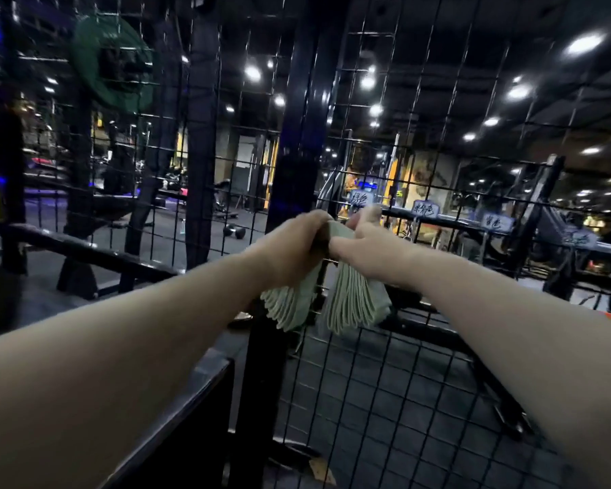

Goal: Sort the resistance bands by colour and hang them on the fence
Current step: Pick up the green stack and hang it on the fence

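Item: pale green resistance bands (353, 305), one bundle. It appears to be draped over a wire of the mesh fence (403, 382) beside a black post (297, 135), with loops hanging on either side. Our left hand (297, 241) and right hand (367, 241) both clasp the fold at its top. Paper tags (425, 208) line the rail to the right, with no bands visible beneath them. We judge one colour nearly hung and the other colours outstanding.

Single view, head-worn, wide-angle, straight lines bowed toward the edges. Faces forward and slightly down along both outstretched forearms, which enter from the lower corners. Left hand (293, 245) and right hand (367, 245) meet mid-frame, close against the fence (417, 192). No second view.
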Available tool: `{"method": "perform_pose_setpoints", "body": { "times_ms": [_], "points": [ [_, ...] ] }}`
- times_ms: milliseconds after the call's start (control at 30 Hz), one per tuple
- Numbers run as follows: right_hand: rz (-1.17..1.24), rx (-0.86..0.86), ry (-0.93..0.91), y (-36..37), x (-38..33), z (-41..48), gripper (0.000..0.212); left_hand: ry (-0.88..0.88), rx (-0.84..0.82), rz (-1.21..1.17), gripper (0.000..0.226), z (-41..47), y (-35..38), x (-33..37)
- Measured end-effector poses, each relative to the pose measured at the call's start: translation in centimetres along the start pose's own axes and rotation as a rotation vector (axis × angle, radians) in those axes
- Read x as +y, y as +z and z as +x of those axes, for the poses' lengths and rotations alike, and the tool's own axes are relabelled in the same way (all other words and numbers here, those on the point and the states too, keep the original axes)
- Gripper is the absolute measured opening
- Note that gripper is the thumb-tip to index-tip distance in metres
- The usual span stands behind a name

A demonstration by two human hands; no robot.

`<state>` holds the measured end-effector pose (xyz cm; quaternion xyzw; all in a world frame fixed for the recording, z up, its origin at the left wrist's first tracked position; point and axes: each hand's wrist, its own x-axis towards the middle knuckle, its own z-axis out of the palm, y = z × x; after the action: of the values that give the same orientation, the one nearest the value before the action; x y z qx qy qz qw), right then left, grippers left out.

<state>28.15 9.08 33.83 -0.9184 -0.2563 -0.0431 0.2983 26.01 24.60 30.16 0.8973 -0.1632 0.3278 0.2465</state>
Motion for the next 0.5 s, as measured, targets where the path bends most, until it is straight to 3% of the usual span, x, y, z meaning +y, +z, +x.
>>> {"method": "perform_pose_setpoints", "body": {
  "times_ms": [167, 267, 500],
  "points": [
    [-0.032, 0.119, -0.066, -2.2, -0.6, 2.8, 0.035, 0.045, 0.024, 0.085, 0.012, 4.4, -0.8, -1.1],
    [-0.033, 0.129, -0.08, -2.5, 0.2, 4.3, 0.026, 0.055, -0.06, 0.144, 0.015, 6.0, -0.7, -1.6],
    [-0.046, 0.153, -0.09, -1.6, 2.0, 6.6, 0.024, 0.026, -0.124, 0.183, 0.015, 7.7, 0.0, -3.1]
  ]
}}
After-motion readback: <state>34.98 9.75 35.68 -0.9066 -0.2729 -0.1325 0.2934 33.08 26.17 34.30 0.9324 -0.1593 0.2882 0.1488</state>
